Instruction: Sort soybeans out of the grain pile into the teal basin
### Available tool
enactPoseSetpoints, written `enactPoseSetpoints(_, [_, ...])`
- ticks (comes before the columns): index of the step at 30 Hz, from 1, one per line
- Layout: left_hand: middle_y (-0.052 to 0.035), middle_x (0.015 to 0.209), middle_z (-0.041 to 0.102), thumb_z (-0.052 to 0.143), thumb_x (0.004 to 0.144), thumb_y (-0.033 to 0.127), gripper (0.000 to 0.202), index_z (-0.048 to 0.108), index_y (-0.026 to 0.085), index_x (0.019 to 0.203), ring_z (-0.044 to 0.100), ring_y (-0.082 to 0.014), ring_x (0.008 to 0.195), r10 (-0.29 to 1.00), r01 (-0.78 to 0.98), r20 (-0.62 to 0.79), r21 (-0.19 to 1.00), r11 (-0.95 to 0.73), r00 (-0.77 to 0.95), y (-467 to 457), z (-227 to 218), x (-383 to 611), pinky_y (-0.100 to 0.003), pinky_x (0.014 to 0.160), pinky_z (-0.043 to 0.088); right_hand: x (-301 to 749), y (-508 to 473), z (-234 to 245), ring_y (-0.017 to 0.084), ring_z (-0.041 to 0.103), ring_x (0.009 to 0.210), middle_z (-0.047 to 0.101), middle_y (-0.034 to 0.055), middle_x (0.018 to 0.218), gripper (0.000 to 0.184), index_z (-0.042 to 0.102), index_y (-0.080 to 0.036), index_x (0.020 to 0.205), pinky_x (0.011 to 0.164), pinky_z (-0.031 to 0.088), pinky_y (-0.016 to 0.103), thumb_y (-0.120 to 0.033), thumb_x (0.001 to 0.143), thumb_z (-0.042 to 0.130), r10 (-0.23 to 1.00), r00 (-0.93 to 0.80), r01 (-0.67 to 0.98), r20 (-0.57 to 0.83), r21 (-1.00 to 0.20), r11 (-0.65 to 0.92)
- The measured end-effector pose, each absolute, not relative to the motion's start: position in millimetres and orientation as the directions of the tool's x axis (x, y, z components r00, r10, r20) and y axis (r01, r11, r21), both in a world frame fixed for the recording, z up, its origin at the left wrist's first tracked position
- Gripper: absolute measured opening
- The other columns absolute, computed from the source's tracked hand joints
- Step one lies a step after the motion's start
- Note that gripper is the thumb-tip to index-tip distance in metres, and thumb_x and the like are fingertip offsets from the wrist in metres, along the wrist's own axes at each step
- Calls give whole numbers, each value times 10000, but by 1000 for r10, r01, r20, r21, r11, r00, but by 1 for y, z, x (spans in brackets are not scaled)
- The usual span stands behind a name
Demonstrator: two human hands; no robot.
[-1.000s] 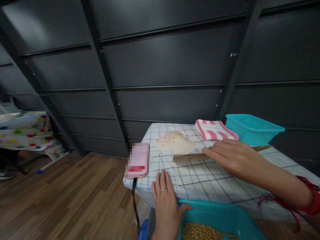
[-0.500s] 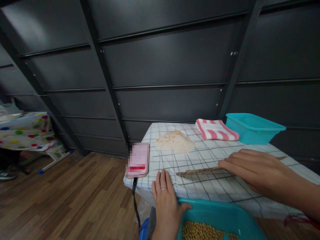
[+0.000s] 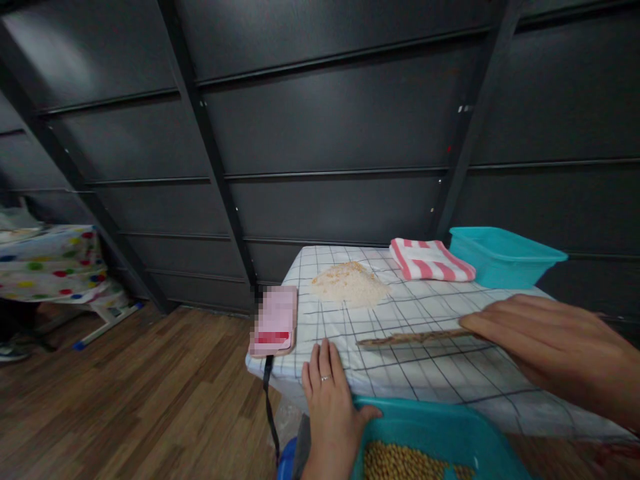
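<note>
My left hand (image 3: 333, 407) lies at the near left corner of the table, fingers together on the checked cloth (image 3: 400, 360), thumb against the rim of a teal basin (image 3: 425, 417) that holds yellow beans (image 3: 400, 463). My right hand (image 3: 545, 347) is curled over one end of a thin brown cardboard strip (image 3: 410, 338) that lies nearly flat just above the cloth. A pile of pale grain (image 3: 349, 283) sits farther back on the cloth, apart from the strip.
A folded pink-and-white striped towel (image 3: 430, 259) and a second teal basin (image 3: 503, 255) stand at the table's far side. A pink phone (image 3: 275, 320) with a black cable rests on the left edge. Dark metal wall behind; wooden floor and a dotted-cloth table (image 3: 50, 263) to the left.
My right hand has drawn the cardboard strip back from the grain pile toward me and to the right. The left hand has stayed put on the basin rim.
</note>
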State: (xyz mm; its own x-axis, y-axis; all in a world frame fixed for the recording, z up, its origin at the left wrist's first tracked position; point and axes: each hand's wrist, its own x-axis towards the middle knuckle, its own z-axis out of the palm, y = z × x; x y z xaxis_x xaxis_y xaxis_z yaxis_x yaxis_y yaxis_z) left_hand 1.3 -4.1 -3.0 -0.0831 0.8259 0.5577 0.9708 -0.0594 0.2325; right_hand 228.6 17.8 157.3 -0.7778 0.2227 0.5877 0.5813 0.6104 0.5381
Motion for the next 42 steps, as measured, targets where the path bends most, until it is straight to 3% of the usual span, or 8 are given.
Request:
enactPoseSetpoints(2, [-184, 1229, 418, 754, 375, 378, 1069, 201, 92, 1244, 333, -350, 1146, 822, 971, 563, 232, -58, -86, -4, -3, 1, -554, 909, 312, 213, 24, 159, 133, 531, 624, 612, 48, 689, 276, 560, -163, 852, 592, 409, 279, -65, 821, 304, 161, -836, 499, 525, 603, 623])
enactPoseSetpoints(7, [-171, 1236, 414, 747, 400, 350, 1060, 173, 111, 1258, 327, -337, 1160, 825, 968, 557, 247, -53, -97, -4, -2, 2, -551, 928, 289, 181, 40, 144, 128, 514, 585, 594, 45, 655, 229, 562, -102, 836, 566, 391, 280, -10, 780, 360, 144, -883, 437, 447, 669, 601])
enactPoseSetpoints(14, [-191, 1233, 419, 756, 379, 363, 1028, 243, 80, 1225, 329, -337, 1157, 832, 970, 546, 239, -38, -102, -5, 0, 2, -538, 924, 304, 167, 79, 132, 136, 503, 568, 577, 51, 616, 221, 572, -70, 844, 540, 362, 272, -15, 776, 369, 141, -869, 470, 474, 703, 533])
enactPoseSetpoints(28, [-183, 1235, 421, 778, 316, 367, 1076, 275, 71, 1221, 319, -340, 1159, 832, 970, 543, 242, -19, -119, -5, -3, 3, -533, 934, 293, 158, 123, 166, 137, 470, 592, 580, 48, 653, 246, 575, -112, 849, 553, 280, 265, -18, 763, 363, 308, -750, 657, 586, 601, 455])
enactPoseSetpoints(42, [-180, 1268, 398, 757, 349, 425, 1046, 291, 81, 1220, 306, -329, 1179, 850, 979, 515, 203, -2, -105, -4, -3, 6, -522, 943, 280, 152, 151, 128, 151, 427, 677, 547, 50, 708, 232, 561, -128, 906, 611, 289, 276, -85, 833, 345, 188, -702, 656, 687, 521, 547])
